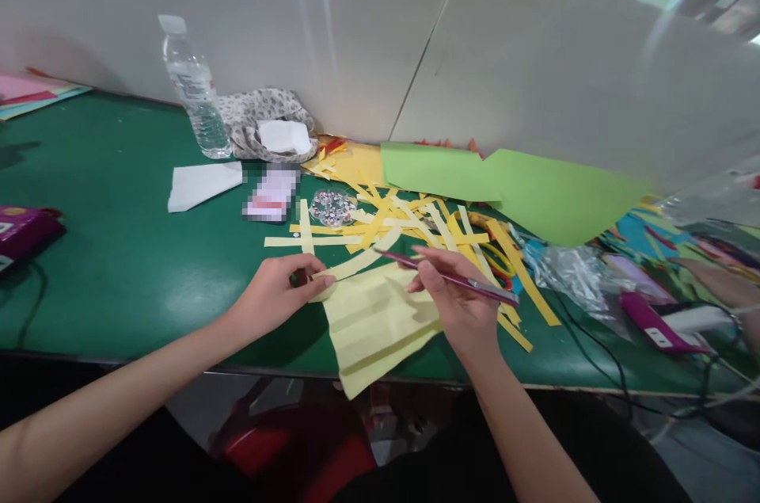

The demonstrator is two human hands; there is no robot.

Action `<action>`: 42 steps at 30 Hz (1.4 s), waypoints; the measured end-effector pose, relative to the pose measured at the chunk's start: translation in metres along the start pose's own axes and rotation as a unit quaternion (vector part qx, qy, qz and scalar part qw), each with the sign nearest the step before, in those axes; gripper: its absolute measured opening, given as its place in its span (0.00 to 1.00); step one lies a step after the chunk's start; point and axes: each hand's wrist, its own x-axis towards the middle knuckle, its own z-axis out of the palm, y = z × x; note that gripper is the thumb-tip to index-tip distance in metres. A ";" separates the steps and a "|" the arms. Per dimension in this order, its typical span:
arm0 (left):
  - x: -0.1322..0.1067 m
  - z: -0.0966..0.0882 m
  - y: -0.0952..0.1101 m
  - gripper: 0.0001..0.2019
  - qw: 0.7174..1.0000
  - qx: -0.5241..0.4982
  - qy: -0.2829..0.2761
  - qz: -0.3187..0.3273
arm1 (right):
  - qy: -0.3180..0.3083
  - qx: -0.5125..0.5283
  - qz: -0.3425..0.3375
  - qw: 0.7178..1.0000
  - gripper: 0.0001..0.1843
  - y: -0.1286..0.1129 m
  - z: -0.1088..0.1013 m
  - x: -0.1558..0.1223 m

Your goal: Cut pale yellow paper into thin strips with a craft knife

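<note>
A pale yellow paper sheet (380, 317) with crosswise creases lies at the table's front edge, its lower corner hanging over. My left hand (290, 285) is closed in a pinch on a curved pale yellow paper strip (365, 256) along the sheet's top left. Over the sheet's right side, my right hand (457, 297) is closed around a slim maroon pen (475, 287), its dark tip pointing left near the strip. Behind both hands, yellow paper strips (380, 222) lie in a loose heap. Orange-and-yellow-handled scissors (502, 261) are partly buried in the strips.
A water bottle (195, 103), a patterned cloth pouch (267, 111), a blurred-out phone (273, 192) and a bag of small beads (333, 207) stand behind. Green paper (570, 198) leans against the partition. To the right are clear plastic, a purple box (656, 325), cables and another person's hand (721, 281).
</note>
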 end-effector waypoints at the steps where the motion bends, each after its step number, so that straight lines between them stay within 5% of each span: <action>1: 0.000 0.001 0.001 0.16 0.999 -0.039 0.015 -0.011 | -0.002 0.017 0.004 1.000 0.13 -0.002 0.003 -0.002; 9: -0.003 0.011 0.013 0.17 0.940 -0.300 0.028 -0.160 | -0.161 -0.041 0.053 0.985 0.13 -0.004 0.032 -0.019; 17: -0.008 0.018 0.017 0.14 0.882 -0.403 -0.061 -0.238 | -0.140 -0.046 0.052 0.988 0.07 0.008 0.036 -0.017; 24: -0.012 0.023 0.025 0.12 0.887 -0.380 -0.094 -0.244 | -0.122 0.033 0.053 0.991 0.12 0.016 0.035 -0.017; 36: -0.007 0.025 0.016 0.15 0.941 -0.275 -0.133 -0.146 | -0.130 -0.005 0.012 0.991 0.12 0.018 0.040 -0.021; 42: -0.004 0.026 0.012 0.16 0.940 -0.277 -0.135 -0.145 | -0.132 -0.022 0.006 0.991 0.11 0.020 0.042 -0.022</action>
